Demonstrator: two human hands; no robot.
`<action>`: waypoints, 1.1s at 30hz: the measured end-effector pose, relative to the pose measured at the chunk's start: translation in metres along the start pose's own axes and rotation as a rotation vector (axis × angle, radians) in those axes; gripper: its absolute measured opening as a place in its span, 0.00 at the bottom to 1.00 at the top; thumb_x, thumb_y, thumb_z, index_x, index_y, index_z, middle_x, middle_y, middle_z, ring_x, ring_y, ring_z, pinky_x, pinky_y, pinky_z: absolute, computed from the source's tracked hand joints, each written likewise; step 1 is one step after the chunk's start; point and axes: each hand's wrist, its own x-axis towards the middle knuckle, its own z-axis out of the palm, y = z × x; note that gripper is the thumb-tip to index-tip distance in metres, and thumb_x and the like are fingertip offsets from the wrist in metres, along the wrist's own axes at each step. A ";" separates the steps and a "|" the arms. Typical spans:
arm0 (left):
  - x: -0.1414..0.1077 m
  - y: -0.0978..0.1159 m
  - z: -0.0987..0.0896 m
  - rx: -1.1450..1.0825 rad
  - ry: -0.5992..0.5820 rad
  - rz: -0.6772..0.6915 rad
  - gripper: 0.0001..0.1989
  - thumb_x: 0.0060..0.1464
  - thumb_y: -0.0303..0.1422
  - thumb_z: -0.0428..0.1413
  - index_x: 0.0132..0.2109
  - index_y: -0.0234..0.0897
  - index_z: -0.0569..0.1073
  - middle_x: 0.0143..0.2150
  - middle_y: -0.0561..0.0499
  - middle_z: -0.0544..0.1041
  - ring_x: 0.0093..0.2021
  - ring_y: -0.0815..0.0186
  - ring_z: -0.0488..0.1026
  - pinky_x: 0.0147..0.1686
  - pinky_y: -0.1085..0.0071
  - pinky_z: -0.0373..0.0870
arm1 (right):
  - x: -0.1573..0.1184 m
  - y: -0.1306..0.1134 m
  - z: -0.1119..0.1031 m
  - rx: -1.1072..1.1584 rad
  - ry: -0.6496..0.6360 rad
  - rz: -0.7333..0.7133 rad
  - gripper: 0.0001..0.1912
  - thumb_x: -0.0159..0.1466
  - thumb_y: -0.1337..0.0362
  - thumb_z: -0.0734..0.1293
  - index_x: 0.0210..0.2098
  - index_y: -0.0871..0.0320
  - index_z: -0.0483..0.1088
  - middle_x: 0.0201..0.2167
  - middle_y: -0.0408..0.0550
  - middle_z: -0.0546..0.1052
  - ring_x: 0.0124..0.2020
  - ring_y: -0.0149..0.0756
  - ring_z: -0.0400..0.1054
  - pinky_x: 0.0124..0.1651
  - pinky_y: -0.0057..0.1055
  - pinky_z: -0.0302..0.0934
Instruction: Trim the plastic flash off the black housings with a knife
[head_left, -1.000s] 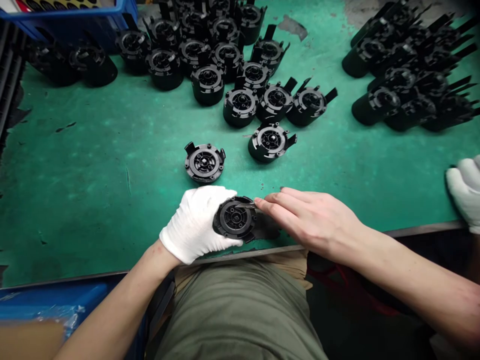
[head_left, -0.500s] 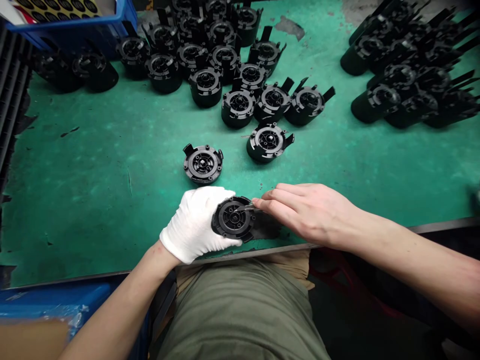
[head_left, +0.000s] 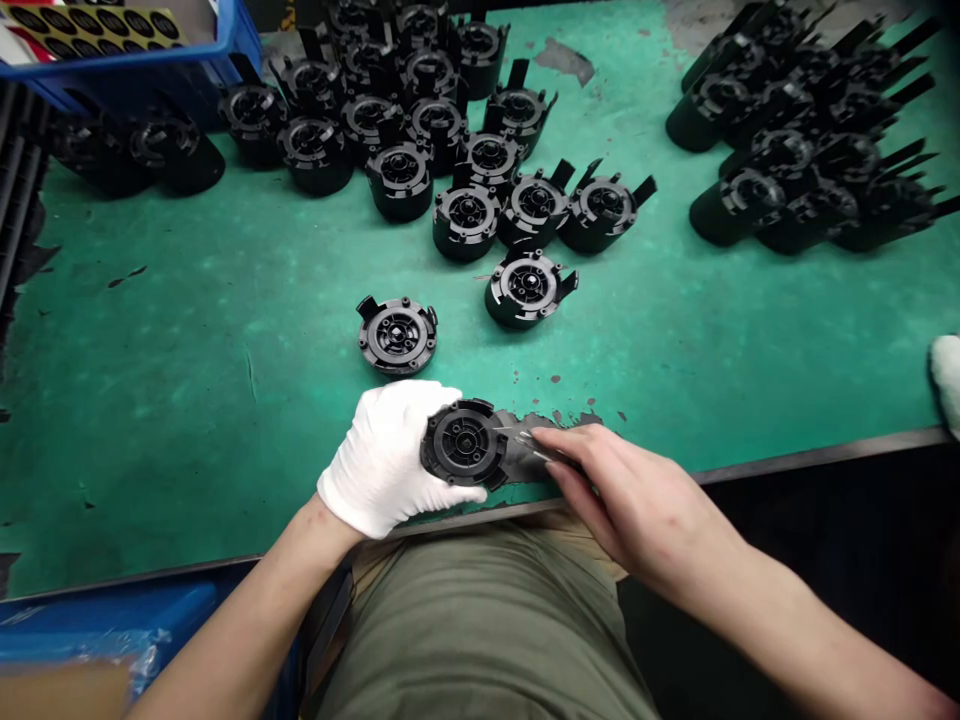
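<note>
My left hand (head_left: 390, 455), in a white glove, is wrapped around a round black plastic part (head_left: 465, 443) near the table's front edge. Its ribbed, wheel-like face is turned up. Pinched in my bare right hand (head_left: 615, 490) is a slim pointed metal tool (head_left: 529, 438); its tip is by the part's right rim, and whether they touch I cannot tell. Just beyond my left hand lies a similar round black part (head_left: 397, 337) with an upright tab. A taller black cup-shaped housing (head_left: 531, 288) stands to its right.
Several black housings (head_left: 465, 222) cluster at the back middle, and another group (head_left: 739, 205) stands at the back right. A blue bin (head_left: 150, 80) with sticker sheets (head_left: 105, 30) sits at the back left. Something white (head_left: 946, 375), perhaps a gloved hand, shows at the right edge.
The tool's tip has gone from the middle of the part's face to its right rim, as my right hand drew back right and down. Something white has appeared at the right edge.
</note>
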 end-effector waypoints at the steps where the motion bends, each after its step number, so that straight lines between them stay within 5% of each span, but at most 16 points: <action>1: -0.001 -0.001 0.001 0.005 0.000 0.001 0.44 0.46 0.62 0.70 0.60 0.38 0.72 0.54 0.37 0.82 0.54 0.44 0.81 0.56 0.49 0.77 | -0.002 -0.004 0.003 0.003 0.011 0.013 0.18 0.76 0.70 0.64 0.64 0.60 0.65 0.48 0.54 0.79 0.44 0.40 0.77 0.46 0.35 0.72; 13: -0.001 0.001 0.002 0.013 0.024 0.025 0.44 0.46 0.63 0.69 0.58 0.36 0.71 0.53 0.36 0.81 0.52 0.44 0.81 0.53 0.49 0.78 | 0.002 -0.016 -0.001 -0.089 -0.005 0.020 0.15 0.77 0.69 0.63 0.62 0.60 0.66 0.46 0.51 0.80 0.43 0.39 0.77 0.43 0.34 0.70; 19: -0.008 -0.003 0.003 -0.014 0.056 0.058 0.54 0.44 0.66 0.69 0.67 0.36 0.65 0.60 0.33 0.78 0.60 0.41 0.78 0.61 0.47 0.75 | -0.016 -0.023 0.013 -0.060 -0.004 0.092 0.15 0.77 0.69 0.64 0.61 0.62 0.67 0.45 0.51 0.79 0.42 0.39 0.76 0.43 0.35 0.69; 33: -0.008 -0.006 0.004 -0.016 0.050 0.101 0.46 0.49 0.61 0.69 0.63 0.37 0.66 0.58 0.36 0.79 0.57 0.45 0.80 0.58 0.50 0.76 | -0.010 -0.030 0.006 -0.235 -0.008 0.047 0.13 0.77 0.72 0.62 0.60 0.65 0.68 0.44 0.53 0.79 0.39 0.39 0.76 0.37 0.33 0.66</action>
